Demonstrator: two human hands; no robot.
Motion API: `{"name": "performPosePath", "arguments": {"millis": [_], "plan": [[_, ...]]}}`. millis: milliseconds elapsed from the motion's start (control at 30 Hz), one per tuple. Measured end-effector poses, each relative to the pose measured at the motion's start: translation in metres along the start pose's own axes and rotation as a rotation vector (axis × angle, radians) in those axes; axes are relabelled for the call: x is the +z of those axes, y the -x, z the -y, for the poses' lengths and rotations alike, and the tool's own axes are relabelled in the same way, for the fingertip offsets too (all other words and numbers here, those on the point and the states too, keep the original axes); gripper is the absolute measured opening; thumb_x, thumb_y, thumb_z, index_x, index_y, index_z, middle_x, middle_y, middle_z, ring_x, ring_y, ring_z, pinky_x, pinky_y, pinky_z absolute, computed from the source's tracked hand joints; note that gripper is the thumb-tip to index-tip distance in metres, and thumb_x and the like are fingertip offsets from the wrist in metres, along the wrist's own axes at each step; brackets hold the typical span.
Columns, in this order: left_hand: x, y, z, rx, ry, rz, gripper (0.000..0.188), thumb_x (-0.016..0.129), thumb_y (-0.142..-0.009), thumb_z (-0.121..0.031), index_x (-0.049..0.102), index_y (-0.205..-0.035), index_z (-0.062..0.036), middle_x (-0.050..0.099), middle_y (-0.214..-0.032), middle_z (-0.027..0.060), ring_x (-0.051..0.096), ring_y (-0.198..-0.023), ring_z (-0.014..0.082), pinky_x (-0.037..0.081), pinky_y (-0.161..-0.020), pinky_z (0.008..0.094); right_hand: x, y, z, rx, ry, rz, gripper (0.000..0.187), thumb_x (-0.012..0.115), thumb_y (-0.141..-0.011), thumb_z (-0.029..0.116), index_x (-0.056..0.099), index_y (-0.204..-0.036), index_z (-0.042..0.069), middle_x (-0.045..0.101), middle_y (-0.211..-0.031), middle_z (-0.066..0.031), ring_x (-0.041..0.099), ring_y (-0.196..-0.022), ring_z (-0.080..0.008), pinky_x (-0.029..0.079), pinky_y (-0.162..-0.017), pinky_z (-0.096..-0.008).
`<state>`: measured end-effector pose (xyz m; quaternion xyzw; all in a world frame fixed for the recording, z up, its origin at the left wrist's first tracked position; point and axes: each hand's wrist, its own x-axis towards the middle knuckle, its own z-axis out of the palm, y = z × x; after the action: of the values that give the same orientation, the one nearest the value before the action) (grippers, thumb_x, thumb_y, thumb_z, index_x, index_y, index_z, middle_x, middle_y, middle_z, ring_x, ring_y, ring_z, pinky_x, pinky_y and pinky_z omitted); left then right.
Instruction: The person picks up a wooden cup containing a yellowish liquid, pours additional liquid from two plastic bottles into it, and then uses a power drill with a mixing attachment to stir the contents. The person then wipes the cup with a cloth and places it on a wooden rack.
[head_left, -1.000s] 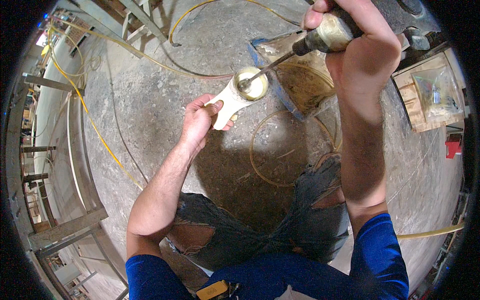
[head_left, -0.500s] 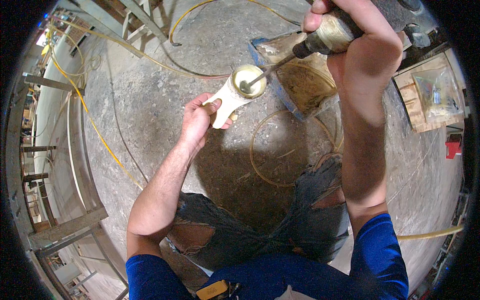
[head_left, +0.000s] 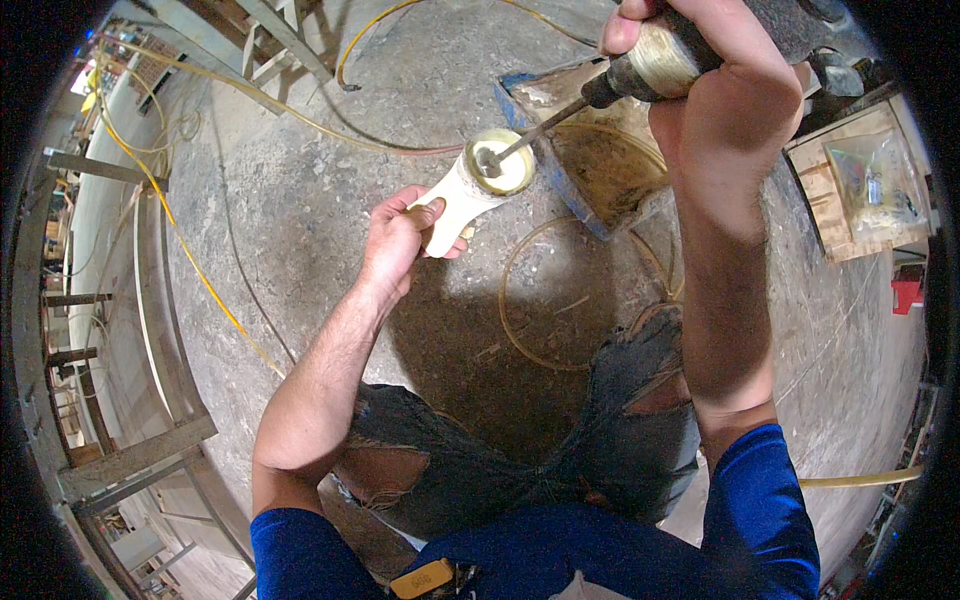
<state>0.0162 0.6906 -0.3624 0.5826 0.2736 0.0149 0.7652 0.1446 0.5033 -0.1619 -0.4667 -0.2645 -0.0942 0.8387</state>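
My left hand (head_left: 392,240) is wrapped round the narrow end of a cream-coloured hollow piece (head_left: 455,212), its thumb lying along the near side. The piece is tilted, with its wide round mouth facing up and away from me. In my right hand (head_left: 735,75) is a dark handheld power tool with a pale collar (head_left: 668,62), either a drill or a die grinder. From its chuck a long thin shaft (head_left: 540,130) runs down to the left. The shaft's rounded grey tip (head_left: 488,160) sits inside the mouth, near the inner wall. I cannot tell whether it spins.
Beyond the piece, a worn blue-edged tray (head_left: 560,180) lies on the concrete floor. A yellow hose (head_left: 505,300) loops before my knees; another yellow hose (head_left: 185,265) runs along the left. A wooden board with a clear plastic bag (head_left: 875,185) is at right, metal framing (head_left: 140,450) at left.
The power tool has shifted slightly, and its tip sits a little further left and higher inside the mouth. My left hand and the piece have hardly moved.
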Motion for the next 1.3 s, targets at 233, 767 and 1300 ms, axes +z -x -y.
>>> {"name": "performPosePath", "arguments": {"millis": [233, 767, 1300], "plan": [[0.000, 0.000, -0.001, 0.011, 0.007, -0.013, 0.017, 0.055, -0.101, -0.010, 0.062, -0.110, 0.0020, 0.072, -0.092, 0.0164, 0.072, -0.066, 0.0254, 0.061, -0.058, 0.0344, 0.000, 0.001, 0.005, 0.055, 0.062, 0.021, 0.011, 0.065, -0.083, 0.009, 0.061, -0.084, -0.001, 0.059, -0.065, -0.0098, 0.058, -0.051, -0.0193, 0.048, -0.052, -0.0299], [-0.002, 0.000, 0.000, 0.026, 0.017, -0.020, 0.016, 0.054, -0.101, -0.010, 0.061, -0.109, 0.0013, 0.072, -0.093, 0.0156, 0.072, -0.066, 0.0254, 0.061, -0.058, 0.0349, 0.001, 0.000, 0.016, 0.005, -0.021, -0.026, 0.016, 0.063, -0.082, 0.012, 0.061, -0.087, -0.003, 0.059, -0.067, -0.0111, 0.057, -0.049, -0.0192, 0.048, -0.048, -0.0292], [-0.007, -0.004, 0.003, -0.003, 0.073, -0.044, 0.020, 0.053, -0.102, -0.012, 0.060, -0.114, 0.0016, 0.072, -0.100, 0.0164, 0.073, -0.070, 0.0264, 0.063, -0.060, 0.0354, -0.011, -0.007, 0.005, -0.150, -0.112, 0.064, 0.023, 0.063, -0.083, 0.019, 0.057, -0.090, -0.002, 0.058, -0.065, -0.0121, 0.059, -0.049, -0.0217, 0.052, -0.046, -0.0326]]}}
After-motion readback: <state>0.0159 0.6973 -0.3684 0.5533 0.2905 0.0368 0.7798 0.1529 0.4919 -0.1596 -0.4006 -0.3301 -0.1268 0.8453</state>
